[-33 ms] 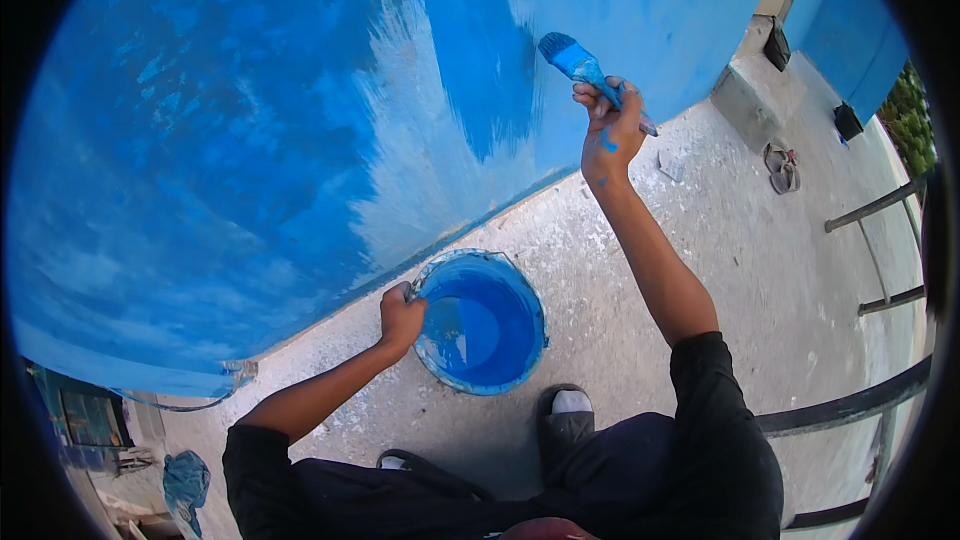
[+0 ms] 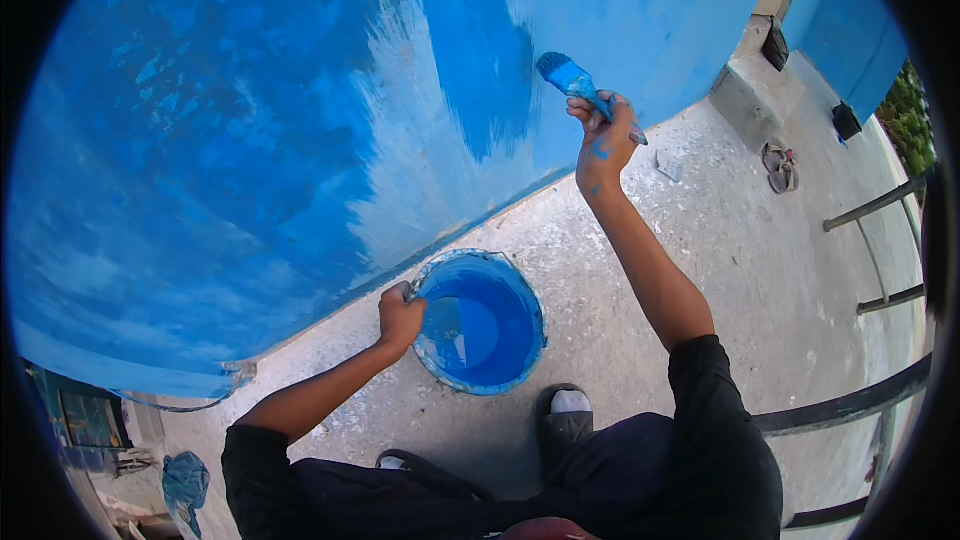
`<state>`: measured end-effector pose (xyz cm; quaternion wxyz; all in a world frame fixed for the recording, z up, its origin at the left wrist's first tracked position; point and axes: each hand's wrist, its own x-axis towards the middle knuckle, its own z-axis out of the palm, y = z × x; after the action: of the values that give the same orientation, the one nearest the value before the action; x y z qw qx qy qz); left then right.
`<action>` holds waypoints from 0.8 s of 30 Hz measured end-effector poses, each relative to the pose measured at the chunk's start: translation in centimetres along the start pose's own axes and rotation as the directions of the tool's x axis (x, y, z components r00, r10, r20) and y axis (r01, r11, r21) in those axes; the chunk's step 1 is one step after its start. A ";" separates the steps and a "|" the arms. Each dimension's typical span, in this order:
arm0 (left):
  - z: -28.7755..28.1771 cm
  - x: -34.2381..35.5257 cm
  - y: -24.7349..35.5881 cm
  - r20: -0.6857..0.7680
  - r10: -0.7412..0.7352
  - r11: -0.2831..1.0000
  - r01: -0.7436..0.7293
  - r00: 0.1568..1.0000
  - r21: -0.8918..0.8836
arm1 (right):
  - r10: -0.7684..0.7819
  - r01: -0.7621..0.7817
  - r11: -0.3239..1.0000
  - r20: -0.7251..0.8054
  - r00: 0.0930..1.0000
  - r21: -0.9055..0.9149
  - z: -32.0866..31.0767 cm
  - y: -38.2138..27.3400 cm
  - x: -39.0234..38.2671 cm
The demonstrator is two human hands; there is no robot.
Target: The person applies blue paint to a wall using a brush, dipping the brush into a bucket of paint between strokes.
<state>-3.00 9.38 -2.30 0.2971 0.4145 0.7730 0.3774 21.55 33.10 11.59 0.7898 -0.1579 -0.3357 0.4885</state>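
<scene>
My right hand [image 2: 607, 133] is closed around the handle of a wide paintbrush [image 2: 574, 80]. Its bristles and ferrule are coated in blue and point up and left, close in front of the painted wall [image 2: 490, 70]. Blue smears mark the back of that hand and wrist. Lower down, my left hand [image 2: 401, 318] is closed on the left edge of a paint bucket [image 2: 545, 325]; whether it grips the rim or the wire handle I cannot tell. Blue paint [image 2: 483, 330] lies inside the bucket, with a paler patch at its left.
Paint specks dot the concrete floor [image 2: 640, 290]. A concrete step [image 2: 750, 105], a pair of sandals [image 2: 781, 168] and a metal railing [image 2: 850, 408] are on the right. At lower left lies a crumpled blue plastic bag [image 2: 186, 483]. My feet stand just behind the bucket.
My right hand and the paintbrush have shifted slightly down and left. The left hand and the bucket stay practically where they were.
</scene>
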 end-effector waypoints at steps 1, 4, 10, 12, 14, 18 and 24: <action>0.1 -0.2 0.4 0.002 -0.007 1.000 0.007 1.000 -0.006 | 0.026 -0.027 0.999 -0.024 0.999 -0.040 -1.2 1.1 -0.6; 0.5 -0.1 0.7 -0.020 0.055 0.998 -0.054 0.998 0.013 | 0.176 -0.198 0.960 -0.125 0.977 -0.198 -6.8 5.6 -2.3; 0.5 0.1 0.2 0.029 0.014 1.000 -0.013 0.999 -0.026 | 0.274 -0.314 0.907 -0.172 0.946 -0.280 -8.0 7.6 -2.5; 0.5 0.2 -0.1 0.019 0.026 1.000 -0.026 0.999 -0.011 | 0.212 -0.228 0.950 -0.094 0.973 -0.212 -4.9 5.5 -1.3; 0.3 0.1 -0.3 -0.005 0.047 0.999 -0.047 0.999 -0.003 | 0.131 -0.133 0.984 -0.028 0.991 -0.116 -1.0 2.3 -0.2; 0.6 0.1 -0.4 -0.046 0.079 0.997 -0.079 0.996 0.002 | -0.037 0.036 0.999 0.046 0.998 0.020 1.8 -1.5 0.8; 0.9 0.4 -0.1 -0.011 0.091 0.996 -0.091 0.996 0.013 | 0.081 -0.092 0.988 -0.093 0.992 -0.122 -4.8 4.9 -1.3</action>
<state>-2.61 10.00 -2.96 0.2726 0.4488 0.7573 0.3883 21.23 34.64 4.80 0.7703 -0.2432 -0.3235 0.4928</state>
